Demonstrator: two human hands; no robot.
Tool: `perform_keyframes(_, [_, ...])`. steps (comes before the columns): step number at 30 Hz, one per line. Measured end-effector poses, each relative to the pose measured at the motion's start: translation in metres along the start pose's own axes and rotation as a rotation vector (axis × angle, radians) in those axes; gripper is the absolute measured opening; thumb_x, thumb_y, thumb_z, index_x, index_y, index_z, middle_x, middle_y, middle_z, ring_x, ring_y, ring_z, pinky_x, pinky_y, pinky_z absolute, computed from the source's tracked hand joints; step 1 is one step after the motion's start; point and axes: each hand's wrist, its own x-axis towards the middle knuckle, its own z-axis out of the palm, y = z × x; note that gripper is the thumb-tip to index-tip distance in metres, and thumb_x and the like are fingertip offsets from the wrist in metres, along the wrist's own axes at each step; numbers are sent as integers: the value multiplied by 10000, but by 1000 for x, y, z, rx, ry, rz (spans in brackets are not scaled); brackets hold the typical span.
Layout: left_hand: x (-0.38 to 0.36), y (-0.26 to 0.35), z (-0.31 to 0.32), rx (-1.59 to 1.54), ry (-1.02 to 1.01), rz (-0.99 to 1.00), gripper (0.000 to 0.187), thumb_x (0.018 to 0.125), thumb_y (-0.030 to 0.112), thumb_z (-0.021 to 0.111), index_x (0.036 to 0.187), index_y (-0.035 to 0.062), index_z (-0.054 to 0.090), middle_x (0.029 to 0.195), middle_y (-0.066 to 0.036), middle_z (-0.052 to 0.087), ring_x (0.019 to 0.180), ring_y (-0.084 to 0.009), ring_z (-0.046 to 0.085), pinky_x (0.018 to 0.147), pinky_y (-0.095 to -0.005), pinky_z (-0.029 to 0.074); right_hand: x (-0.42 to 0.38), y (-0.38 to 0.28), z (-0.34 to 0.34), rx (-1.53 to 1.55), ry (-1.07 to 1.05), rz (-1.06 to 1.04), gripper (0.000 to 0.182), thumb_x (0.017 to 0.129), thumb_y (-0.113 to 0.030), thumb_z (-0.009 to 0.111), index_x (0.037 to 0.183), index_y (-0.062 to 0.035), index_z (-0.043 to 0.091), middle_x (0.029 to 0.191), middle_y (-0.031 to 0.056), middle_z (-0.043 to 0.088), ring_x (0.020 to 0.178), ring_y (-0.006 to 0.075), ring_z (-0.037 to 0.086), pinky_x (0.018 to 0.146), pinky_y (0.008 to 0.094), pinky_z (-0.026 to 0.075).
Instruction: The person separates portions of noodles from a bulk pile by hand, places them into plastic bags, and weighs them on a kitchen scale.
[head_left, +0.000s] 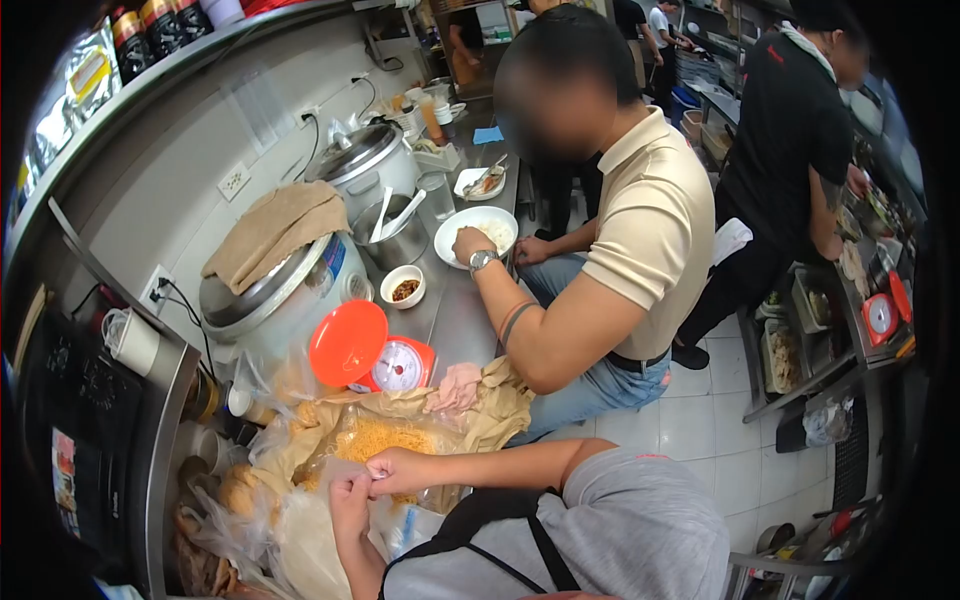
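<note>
Grey shirt (640, 515) — left hand (350, 508), right hand (396, 470): grip pinched on plastic (342, 473) — scale dial (398, 368) illegible.

Fingertips: we see the left hand (350, 507) and right hand (402, 470) meet, but what lies between them is too small for us to tell.
Noodles (375, 437): partly hidden from us by the right forearm (480, 465).
Scale dial (398, 367): its figures are too fine for us to read.
White bowl (451, 238): the seated person's hand (473, 244) hides part of its contents from us.
Shelf bottles (160, 22): we find their tops cut off.
Faces: blurred to us.
</note>
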Motion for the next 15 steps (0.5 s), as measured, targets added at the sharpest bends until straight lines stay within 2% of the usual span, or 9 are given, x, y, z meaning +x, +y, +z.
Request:
perform_keyframes(4, [-1, 6, -2, -142, 139, 43, 102, 781, 93, 546, 730, 72, 461, 674, -28, 529, 527, -96, 472, 501, -210, 396, 3, 3, -7, 122, 205, 4, 279, 726, -181, 617, 585, -41, 422, 522, -9, 377, 497, 65, 329, 430, 245, 299])
perform_keyframes(7, [-2, 6, -1, -157, 40, 145, 118, 782, 80, 538, 748, 84, 425, 674, -30, 528, 551, -105, 487, 523, -211, 409, -2, 0, -17, -202, 155, -55, 313, 758, -215, 593, 577, -29, 417, 519, 15, 368, 499, 65, 329, 430, 255, 299])
perform_keyframes(10, [-6, 19, 18, -413, 117, 210, 132, 782, 82, 537, 764, 91, 407, 657, -24, 506, 584, -107, 492, 569, -229, 423, -7, 6, -12, -166, 159, 55, 342, 773, -241, 570, 563, -20, 414, 518, 45, 354, 498, 76, 326, 433, 269, 309])
perform_keyframes(13, [-10, 23, 13, -466, -101, 227, 133, 777, 114, 563, 800, 91, 434, 655, -14, 503, 628, -119, 514, 598, -253, 440, -7, 12, -18, -156, 225, 153, 346, 766, -247, 566, 557, -13, 420, 529, 79, 402, 479, 124, 383, 446, 291, 330])
perform_keyframes(15, [-8, 16, 16, -185, 12, 107, 122, 773, 92, 552, 846, 79, 456, 675, -19, 517, 665, -126, 525, 625, -258, 441, -8, 10, -20, -274, 244, 5, 336, 750, -251, 574, 567, -9, 430, 557, 96, 444, 493, 172, 429, 461, 306, 346])
